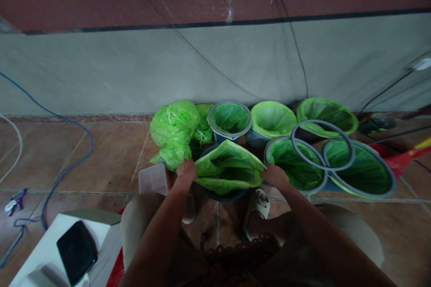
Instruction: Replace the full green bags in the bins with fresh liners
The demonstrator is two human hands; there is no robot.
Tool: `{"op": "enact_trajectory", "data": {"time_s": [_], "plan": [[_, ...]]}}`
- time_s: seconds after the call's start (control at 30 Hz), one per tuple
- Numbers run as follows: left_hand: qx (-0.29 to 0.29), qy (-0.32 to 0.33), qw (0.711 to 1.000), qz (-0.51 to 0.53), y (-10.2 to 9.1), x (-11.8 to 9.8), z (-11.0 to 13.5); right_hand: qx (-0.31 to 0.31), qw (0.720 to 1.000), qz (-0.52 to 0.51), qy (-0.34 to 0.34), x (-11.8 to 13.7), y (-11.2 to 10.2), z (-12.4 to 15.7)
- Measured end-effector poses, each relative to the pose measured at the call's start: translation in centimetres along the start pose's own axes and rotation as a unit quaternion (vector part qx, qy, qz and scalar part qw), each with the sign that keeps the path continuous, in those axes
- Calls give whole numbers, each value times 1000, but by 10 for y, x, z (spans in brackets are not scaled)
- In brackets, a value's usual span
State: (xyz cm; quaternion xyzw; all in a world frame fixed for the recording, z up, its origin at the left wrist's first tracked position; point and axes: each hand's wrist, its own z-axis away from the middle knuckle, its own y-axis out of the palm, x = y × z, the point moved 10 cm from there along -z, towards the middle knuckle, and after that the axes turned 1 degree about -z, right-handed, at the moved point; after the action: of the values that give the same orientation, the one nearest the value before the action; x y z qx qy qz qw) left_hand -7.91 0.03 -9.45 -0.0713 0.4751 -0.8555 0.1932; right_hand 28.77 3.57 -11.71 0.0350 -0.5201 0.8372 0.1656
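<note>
A green bin bag (230, 168) is stretched wide between my two hands, its mouth facing up. My left hand (186, 170) grips the left end of its rim. At the opposite end, my right hand (276, 176) is closed on the rim. Beneath the bag stands a dark blue bin (225, 196), mostly hidden by it. A loose grey ring (352, 154) rests across two lined bins to the right, the nearer bin (296, 166) close beside my right hand and the other bin (362, 170) farther right.
Behind are more lined bins, one with a grey ring (230, 119). Tied green bags (177, 121) sit at the left by a clear plastic box (153, 178). A phone (77, 251) lies on a white box (42, 237). A blue cable (88, 143) crosses the tiled floor; keys (15, 202) lie nearby.
</note>
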Motion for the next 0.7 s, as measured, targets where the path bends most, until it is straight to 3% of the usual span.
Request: {"op": "enact_trajectory", "data": {"time_s": [0.07,0.17,0.3,0.43,0.57,0.7], "plan": [[29,-4,1000,2,5,9,-1,27,999,23,-15,5,9,6],[45,19,999,5,2,8,0,6,998,22,-60,31,4,10],[10,109,993,48,-19,-26,2,-38,991,17,-126,80,-16,0],[-68,119,987,79,-37,-63,-2,-62,989,4,-132,119,-22,-22],[-89,108,989,53,-25,-90,-11,-57,989,-26,-132,137,-8,-41],[-90,64,989,96,-12,-76,-31,-67,987,-53,-135,132,-3,-54]]}}
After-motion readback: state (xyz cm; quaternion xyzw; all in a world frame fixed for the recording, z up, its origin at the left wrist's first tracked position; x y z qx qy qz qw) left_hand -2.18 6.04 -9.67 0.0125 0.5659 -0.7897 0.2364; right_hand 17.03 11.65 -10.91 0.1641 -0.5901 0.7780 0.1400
